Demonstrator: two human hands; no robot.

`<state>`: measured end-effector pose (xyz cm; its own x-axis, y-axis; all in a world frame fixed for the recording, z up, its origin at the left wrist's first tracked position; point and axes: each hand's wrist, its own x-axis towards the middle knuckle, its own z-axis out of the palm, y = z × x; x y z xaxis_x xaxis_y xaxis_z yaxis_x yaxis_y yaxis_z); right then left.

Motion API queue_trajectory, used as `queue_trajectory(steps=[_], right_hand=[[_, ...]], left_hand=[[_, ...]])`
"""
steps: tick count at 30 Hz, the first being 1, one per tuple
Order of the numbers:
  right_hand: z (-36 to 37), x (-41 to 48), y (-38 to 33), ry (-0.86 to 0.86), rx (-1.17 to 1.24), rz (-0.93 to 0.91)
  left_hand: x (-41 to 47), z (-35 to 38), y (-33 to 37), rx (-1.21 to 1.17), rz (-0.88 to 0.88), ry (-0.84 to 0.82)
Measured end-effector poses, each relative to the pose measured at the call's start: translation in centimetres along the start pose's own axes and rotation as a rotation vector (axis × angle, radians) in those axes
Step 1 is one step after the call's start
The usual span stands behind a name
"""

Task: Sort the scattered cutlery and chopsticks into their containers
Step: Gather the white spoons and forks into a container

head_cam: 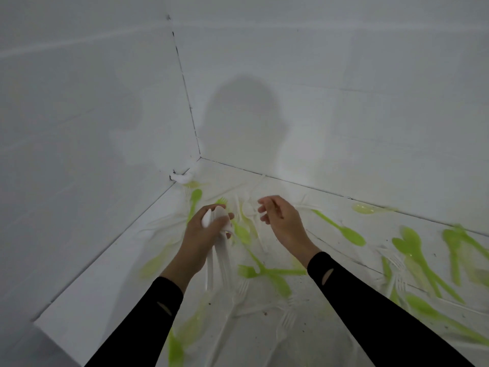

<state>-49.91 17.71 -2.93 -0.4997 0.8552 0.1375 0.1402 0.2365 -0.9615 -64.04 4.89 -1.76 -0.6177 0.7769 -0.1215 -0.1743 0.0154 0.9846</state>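
White plastic cutlery bundle [219, 250]: gripped in the left hand [202, 234], fingers curled round it, handles hanging toward the table [111, 282]. Right hand [284, 221]: fingers loosely spread, holding nothing, over white pieces. Green cutlery [352, 235] (spoons, forks; blurred): strewn across the table, thickest rightward.

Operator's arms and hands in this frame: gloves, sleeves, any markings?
No gloves: the left hand and right hand are bare, with no ring or watch visible. Close-fitting black long sleeves reach both wrists, the left sleeve and right sleeve alike. Each has a small oval opening near the cuff: left slit, right slit. No logos show.
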Motion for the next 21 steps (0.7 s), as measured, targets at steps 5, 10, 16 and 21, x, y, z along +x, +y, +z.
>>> queue_trajectory(steps=[5, 10, 16, 21], right_hand=[[1.0, -0.4, 4.5, -0.11, -0.39, 0.001], [2.5, 1.3, 5.0, -0.198, -0.527, -0.026], [4.3, 4.2, 4.6, -0.229, -0.71, -0.074], [5.6, 7.1, 4.7, -0.213, -0.963, -0.064]], left_hand=[[0.2, -1.8, -0.6, -0.07, -0.002, 0.012], [1.0, -3.7, 0.6, -0.046, 0.033, 0.129], [2.7, -9.3, 2.1, 0.136, 0.11, 0.318], [5.3, -14.7, 1.5, 0.371, 0.029, 0.427]])
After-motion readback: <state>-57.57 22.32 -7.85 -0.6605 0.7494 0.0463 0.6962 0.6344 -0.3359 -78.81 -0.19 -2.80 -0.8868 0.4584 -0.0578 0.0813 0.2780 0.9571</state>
